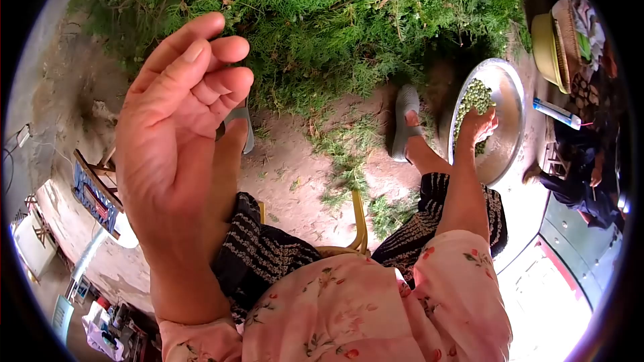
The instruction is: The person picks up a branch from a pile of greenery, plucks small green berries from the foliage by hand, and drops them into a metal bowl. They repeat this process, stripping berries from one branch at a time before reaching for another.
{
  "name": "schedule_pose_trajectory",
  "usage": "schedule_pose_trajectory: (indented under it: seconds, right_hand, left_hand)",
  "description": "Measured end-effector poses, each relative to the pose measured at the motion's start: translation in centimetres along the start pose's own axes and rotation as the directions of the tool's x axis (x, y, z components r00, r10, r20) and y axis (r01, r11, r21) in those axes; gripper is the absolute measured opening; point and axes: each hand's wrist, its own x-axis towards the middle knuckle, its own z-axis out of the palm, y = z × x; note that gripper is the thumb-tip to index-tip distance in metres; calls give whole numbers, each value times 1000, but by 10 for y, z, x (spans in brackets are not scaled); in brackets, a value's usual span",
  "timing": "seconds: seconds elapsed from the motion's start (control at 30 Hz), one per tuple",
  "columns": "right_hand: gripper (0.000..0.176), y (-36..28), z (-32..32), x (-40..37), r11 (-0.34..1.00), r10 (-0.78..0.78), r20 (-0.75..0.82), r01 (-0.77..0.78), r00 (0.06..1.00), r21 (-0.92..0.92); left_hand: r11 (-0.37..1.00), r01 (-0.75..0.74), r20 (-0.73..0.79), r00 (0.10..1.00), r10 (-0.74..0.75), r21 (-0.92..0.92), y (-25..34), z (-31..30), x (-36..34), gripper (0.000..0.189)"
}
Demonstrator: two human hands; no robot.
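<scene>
My left hand (191,94) is raised close to the camera, palm showing, its fingers loosely curled and apart with nothing in them. To the right, my right hand (477,126) reaches down into a wide metal basin (511,107), touching a heap of small green berries or seed cones (476,96). Its fingertips are hidden, so what it grips cannot be made out. A large pile of green leafy branches (322,33) lies on the ground in front of me, its lower edge near my left hand's fingers in the view.
Loose green sprigs (349,154) lie on the dirt floor between my feet. Right of the basin are a yellow tub (549,50), a blue-and-white tube-shaped item (558,112) and a seated person in dark clothes (580,177). A wooden chair (97,184) stands at left.
</scene>
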Motion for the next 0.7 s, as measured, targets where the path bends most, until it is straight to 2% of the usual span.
schedule_pose_trajectory:
  seconds: [0.03,0.1,0.13,0.17,0.2,0.23,0.27,0.3,0.33,0.37,0.4,0.43,0.47,0.5,0.57,0.7]
  right_hand:
    - [43,1,3,0,999,-42,-8,42,999,-2]
    - [31,-18,17,-27,949,-299,-134,310,945,64]
    - [23,-29,36,-52,836,-20,142,-61,990,545]
    - [18,-41,55,-84,440,95,500,-487,861,755]
    - [18,-56,59,-115,436,89,508,-492,857,753]
    - [16,-72,58,-151,531,-328,417,-200,848,824]
    - [20,-87,53,-185,485,-691,303,110,656,868]
    - [28,-102,49,-212,308,-928,189,372,321,876]
    - [33,-120,47,-230,321,-941,248,377,231,868]
    - [38,-136,45,-242,333,-943,303,383,138,861]
    - [38,-157,37,-245,331,-944,303,374,133,866]
    - [43,-178,31,-243,454,-875,474,510,99,731]
    - [49,-189,26,-243,531,-772,629,638,93,557]
    - [49,-188,29,-248,528,-773,628,637,86,562]
    - [56,-183,42,-256,624,-696,709,583,113,520]
    - [57,-123,37,-288,538,-738,666,689,107,485]
  left_hand:
    - [1000,0,-3,1000,0,1,0,1,0,29]
    - [998,13,-15,1000,-12,56,3,2,-2,29]
    - [998,14,-22,1000,-13,66,2,2,-3,29]
    - [999,11,-2,1000,-11,39,2,1,-3,29]
    - [1000,6,18,1000,-7,11,1,0,-2,30]
    - [1000,4,9,1000,-4,18,1,0,-2,30]
    - [1000,-5,0,1000,5,13,1,0,-2,29]
    - [1000,-12,-8,1000,12,8,1,-1,-1,29]
    - [1000,-11,-15,1000,11,15,1,-4,0,29]
    - [994,54,39,998,-51,-91,3,-8,2,29]
    - [974,123,99,989,-106,-190,4,-13,4,29]
    - [975,125,90,990,-110,-182,5,-17,8,29]
    - [956,194,132,977,-167,-222,6,-20,11,29]
    - [929,261,178,959,-219,-261,7,-23,13,29]
    - [931,259,170,960,-221,-258,8,-25,14,30]
    - [926,206,144,975,-168,-317,14,-6,7,30]
